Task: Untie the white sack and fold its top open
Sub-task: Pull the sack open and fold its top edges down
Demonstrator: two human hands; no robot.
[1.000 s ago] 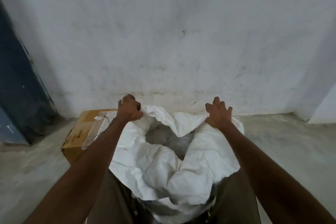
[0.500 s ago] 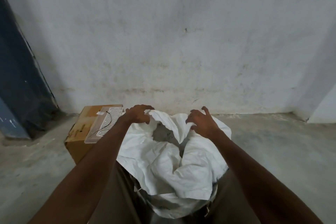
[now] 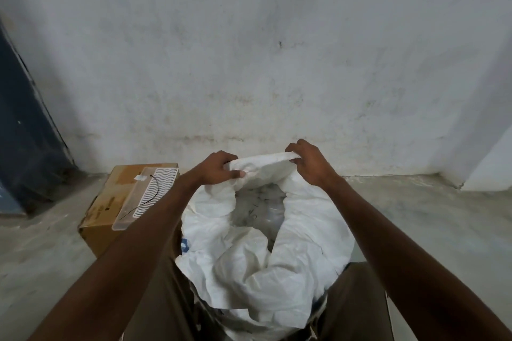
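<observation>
Nearest to us, our two bare forearms reach forward from the bottom corners, over our knees in brown trousers (image 3: 357,304). Between the knees stands the crumpled white woven-plastic sack (image 3: 302,243), its mouth already open and its top rolled outward into a thick, wrinkled collar. A small blue mark shows on its left side. Down inside the opening we see pale, greyish contents that we cannot make out.

At the far edge of the sack's mouth, our left hand (image 3: 219,170) is closed around the rim, fingers curled over the fabric and thumb pressed against it from the near side. Our right hand (image 3: 310,165) clamps the same rim just beside it, fingers wrapped over the top of the bunched cloth. A short band of white fabric is stretched between the two hands.

To the left of the sack, touching or just beside it, sits a brown cardboard box (image 3: 108,202) on the grey concrete floor (image 3: 415,216). On top of the box lies a clear plastic tray with a white wavy-patterned sheet (image 3: 149,194), with a thin black wire across it.

Beyond stands a stained whitewashed wall (image 3: 263,63), and at the far left a dark blue panel (image 3: 25,133).
</observation>
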